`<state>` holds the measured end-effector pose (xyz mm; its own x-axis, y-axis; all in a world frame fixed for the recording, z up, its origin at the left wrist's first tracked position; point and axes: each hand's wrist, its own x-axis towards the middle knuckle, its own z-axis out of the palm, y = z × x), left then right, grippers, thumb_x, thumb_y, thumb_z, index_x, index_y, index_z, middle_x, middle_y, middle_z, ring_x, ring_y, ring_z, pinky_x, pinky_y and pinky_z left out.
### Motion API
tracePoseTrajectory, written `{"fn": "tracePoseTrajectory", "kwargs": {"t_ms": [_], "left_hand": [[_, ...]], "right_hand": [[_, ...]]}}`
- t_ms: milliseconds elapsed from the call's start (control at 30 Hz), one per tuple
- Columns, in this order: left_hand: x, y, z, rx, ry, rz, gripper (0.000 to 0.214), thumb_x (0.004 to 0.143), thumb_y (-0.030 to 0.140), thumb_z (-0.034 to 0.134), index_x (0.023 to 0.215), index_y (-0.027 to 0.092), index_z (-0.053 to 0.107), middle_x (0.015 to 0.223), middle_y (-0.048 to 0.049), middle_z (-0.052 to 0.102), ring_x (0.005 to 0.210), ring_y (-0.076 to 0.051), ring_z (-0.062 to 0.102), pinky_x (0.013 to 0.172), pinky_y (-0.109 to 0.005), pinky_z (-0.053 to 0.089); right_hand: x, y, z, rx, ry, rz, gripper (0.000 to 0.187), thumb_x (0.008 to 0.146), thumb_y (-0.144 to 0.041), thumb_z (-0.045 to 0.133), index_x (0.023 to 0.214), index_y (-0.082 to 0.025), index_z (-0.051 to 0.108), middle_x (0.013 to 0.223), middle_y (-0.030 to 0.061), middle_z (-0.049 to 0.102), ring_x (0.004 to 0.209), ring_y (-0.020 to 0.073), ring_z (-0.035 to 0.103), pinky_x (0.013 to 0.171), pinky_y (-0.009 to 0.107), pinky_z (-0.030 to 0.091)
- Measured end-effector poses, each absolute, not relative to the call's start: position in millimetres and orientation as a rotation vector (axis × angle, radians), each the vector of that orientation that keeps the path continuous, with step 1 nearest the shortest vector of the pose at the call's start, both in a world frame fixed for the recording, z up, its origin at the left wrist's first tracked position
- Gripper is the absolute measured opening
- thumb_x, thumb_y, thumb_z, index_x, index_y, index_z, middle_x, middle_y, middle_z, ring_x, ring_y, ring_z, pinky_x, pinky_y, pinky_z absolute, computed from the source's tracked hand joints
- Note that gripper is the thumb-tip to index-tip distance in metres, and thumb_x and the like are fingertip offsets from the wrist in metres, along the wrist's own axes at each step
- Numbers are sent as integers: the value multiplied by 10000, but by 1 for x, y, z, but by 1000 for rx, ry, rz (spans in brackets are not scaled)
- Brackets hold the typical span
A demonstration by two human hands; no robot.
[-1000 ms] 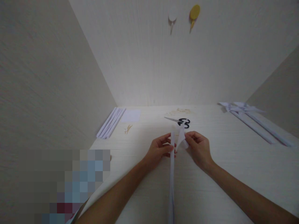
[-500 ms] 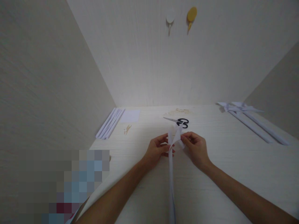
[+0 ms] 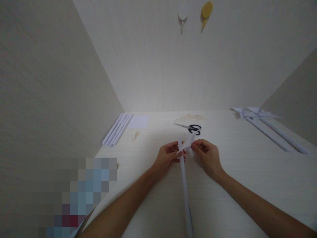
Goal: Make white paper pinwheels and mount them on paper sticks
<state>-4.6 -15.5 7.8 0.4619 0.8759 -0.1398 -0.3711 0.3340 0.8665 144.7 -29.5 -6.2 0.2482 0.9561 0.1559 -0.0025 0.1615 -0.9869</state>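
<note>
Lower middle, the left hand (image 3: 169, 156) holds a paper stick (image 3: 184, 185); the right hand (image 3: 207, 155) pinches folded paper (image 3: 187, 142). Black scissors (image 3: 191, 127) lie just above them.

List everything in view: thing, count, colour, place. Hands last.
Held paper tube: 1, white, front centre
Folded paper: 1 piece, white, at the tube's top
Scissors: 1, black handles, beyond the hands
Loose paper tubes: several, exact count unclear, white, far left
Flat sheet: 1, white, right of those tubes
Small sticks: a few, tan, below the sheet
Small bits: uncounted, tan, behind scissors
Tubes with folded-paper tops: 2, white, far right
Hooks: 2, one white, one yellow, back wall
Table: 1, whitish, underneath
Pixelated patch: lower left, contents hidden
Left hand: 1, on held tube
Right hand: 1, pinching folded paper
</note>
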Motion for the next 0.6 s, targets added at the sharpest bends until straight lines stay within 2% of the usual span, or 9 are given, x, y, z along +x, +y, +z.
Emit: {"fn": "tracePoseTrajectory", "kwargs": {"t_ms": [233,600], "left_hand": [[-2,-16,7,808,749,931,328,664,343,618,899,113,632,643,-47,609,517,-114,549,497,-249,444],[-4,-12,8,698,793,994,188,646,248,645,772,108,637,587,-2,589,485,-58,518,465,-165,406]], "right_hand": [[146,-29,-12,-1200,-1175,923,187,642,-349,634,610,-171,585,556,-2,561,501,109,461,477,233,340],[145,-32,-9,-1193,-1255,915,152,652,-307,632,605,-168,592,551,-11,547,501,95,449,470,219,339]]}}
